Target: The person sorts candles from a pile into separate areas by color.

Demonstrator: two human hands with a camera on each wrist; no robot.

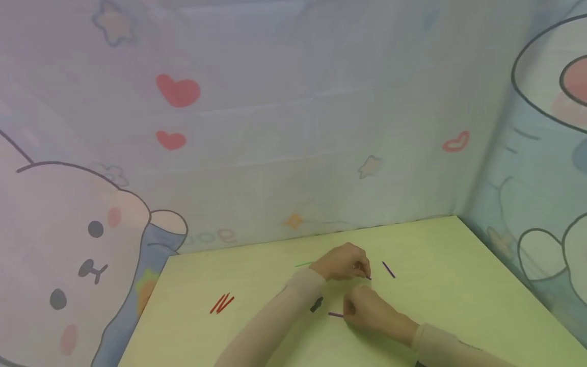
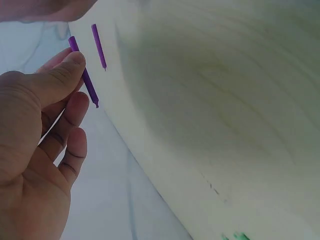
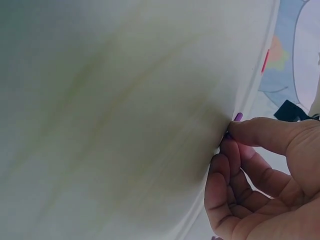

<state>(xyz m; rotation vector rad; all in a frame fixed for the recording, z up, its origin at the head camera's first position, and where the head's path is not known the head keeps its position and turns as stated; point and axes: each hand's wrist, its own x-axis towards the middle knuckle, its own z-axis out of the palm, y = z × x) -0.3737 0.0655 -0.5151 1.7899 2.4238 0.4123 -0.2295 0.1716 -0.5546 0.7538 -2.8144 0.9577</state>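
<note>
My left hand (image 1: 344, 262) pinches a thin purple stick (image 2: 90, 87) between thumb and fingers. The stick has a small nub at one end, like a slim candle. Another purple stick (image 1: 389, 269) lies on the table just right of that hand in the head view. Nearer the front, my right hand (image 1: 370, 308) grips a third purple stick (image 1: 336, 315) close over the tabletop. One end of it (image 3: 238, 116) pokes out past the right thumb, and the fingers hide the rest.
Three red sticks (image 1: 222, 303) lie at the left of the pale yellow table (image 1: 183, 336). Behind my left wrist is a green stick (image 1: 303, 264), partly covered. A cartoon-printed curtain (image 1: 275, 127) stands along the table's back edge and sides.
</note>
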